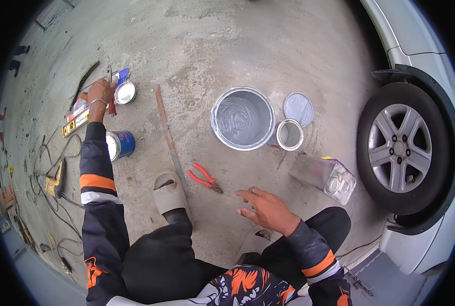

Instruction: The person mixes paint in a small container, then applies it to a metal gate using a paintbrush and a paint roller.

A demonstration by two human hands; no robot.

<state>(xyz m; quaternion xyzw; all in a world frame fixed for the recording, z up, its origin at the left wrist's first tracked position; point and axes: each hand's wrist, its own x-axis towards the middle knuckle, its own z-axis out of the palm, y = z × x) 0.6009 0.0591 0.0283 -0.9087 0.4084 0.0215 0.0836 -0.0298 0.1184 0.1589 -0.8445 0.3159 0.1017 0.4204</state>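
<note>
My left hand (101,93) reaches out at the upper left, its fingers closed round a red-handled metal tool (112,108), whose exact kind is partly hidden. Beside it lie a round silver lid (125,93), a blue-and-white packet (121,76) and a yellow-and-white package (76,124). My right hand (268,210) hovers above the floor with fingers stretched, holding nothing. Red-handled pliers (203,176) lie to its left. Farther forward stands a bucket (214,125) containing grey paste (241,116).
An open tin (289,134) stands beside the bucket, near a grey-smeared lid (299,109). A clear rectangular container (316,173) lies toward the car wheel (399,148). A blue can (125,144), a long metal strip (167,132), a yellow power tool (56,181) and cables are at left.
</note>
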